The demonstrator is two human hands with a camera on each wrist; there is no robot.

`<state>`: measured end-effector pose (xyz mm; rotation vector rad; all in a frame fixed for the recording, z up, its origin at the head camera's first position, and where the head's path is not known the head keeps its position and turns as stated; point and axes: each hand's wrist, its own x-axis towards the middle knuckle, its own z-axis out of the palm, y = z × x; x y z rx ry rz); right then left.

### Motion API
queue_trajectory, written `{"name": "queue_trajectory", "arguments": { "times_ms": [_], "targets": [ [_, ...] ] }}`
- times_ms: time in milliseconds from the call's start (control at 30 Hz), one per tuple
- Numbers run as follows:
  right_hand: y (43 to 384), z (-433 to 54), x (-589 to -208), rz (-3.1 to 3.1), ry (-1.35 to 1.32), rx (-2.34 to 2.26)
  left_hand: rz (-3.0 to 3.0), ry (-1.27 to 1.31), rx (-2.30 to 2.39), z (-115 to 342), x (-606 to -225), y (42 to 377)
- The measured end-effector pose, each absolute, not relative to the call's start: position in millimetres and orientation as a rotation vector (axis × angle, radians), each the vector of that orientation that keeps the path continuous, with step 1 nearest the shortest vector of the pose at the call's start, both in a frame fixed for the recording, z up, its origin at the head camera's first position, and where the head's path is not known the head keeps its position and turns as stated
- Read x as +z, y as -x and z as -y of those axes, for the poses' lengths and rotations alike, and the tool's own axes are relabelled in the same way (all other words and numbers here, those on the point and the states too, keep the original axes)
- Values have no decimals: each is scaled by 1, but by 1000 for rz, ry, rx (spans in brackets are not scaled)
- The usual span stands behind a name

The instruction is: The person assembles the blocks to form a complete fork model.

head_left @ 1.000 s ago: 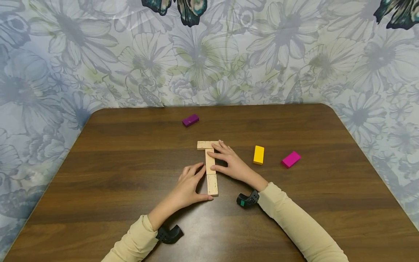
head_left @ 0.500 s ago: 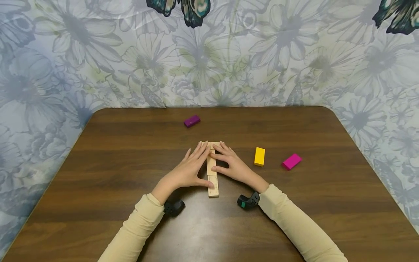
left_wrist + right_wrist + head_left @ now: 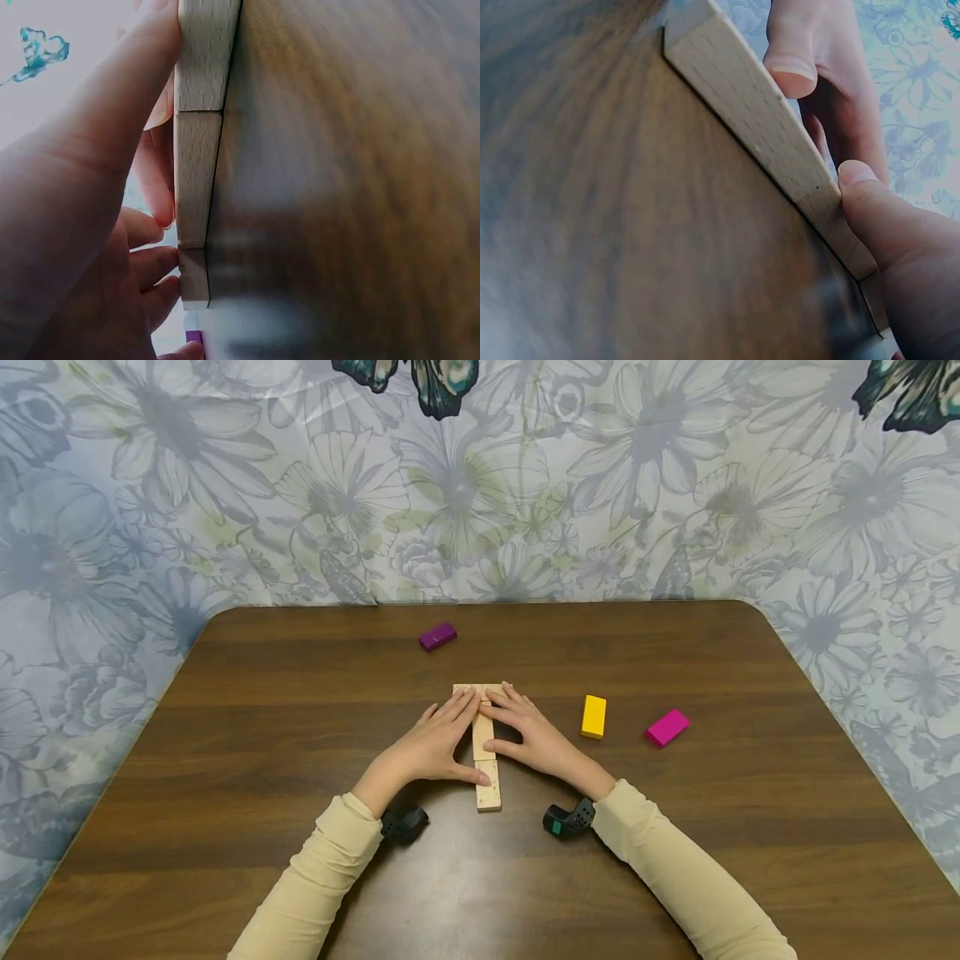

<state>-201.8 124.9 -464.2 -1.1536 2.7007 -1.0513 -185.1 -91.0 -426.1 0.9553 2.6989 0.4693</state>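
Three plain wooden blocks lie flat in a T. The near block [image 3: 488,795] and the middle block [image 3: 483,745] run end to end, and the far block [image 3: 491,688] lies crosswise at the top, partly under fingertips. My left hand [image 3: 423,747] spreads over them from the left: its thumb touches the near block, while its straight fingers reach the T's junction. From the other side my right hand [image 3: 536,739] rests its fingertips at the junction, with the thumb at the middle block's edge. In the left wrist view the row of blocks [image 3: 197,180] stands tightly joined.
A purple block [image 3: 438,637] lies behind the T, towards the table's far edge. To the right are a yellow block [image 3: 593,717] and a pink block [image 3: 667,727]. The brown wooden table [image 3: 285,727] meets a flowered wall [image 3: 465,527] at the back.
My left hand has moved forward from beside the blocks, and its fingers now lie over the junction, its thumb on the near block. The right hand has stayed nearly still.
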Motion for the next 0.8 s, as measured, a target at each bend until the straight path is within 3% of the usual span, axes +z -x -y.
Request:
{"name": "queue_trajectory", "arguments": {
  "times_ms": [567, 800],
  "targets": [
    [202, -126, -459, -2669, 1095, -1128, -2739, -980, 409, 93, -422, 183],
    [201, -148, -433, -2752, 1095, -1185, -2725, -984, 423, 92, -420, 181]
  ]
}}
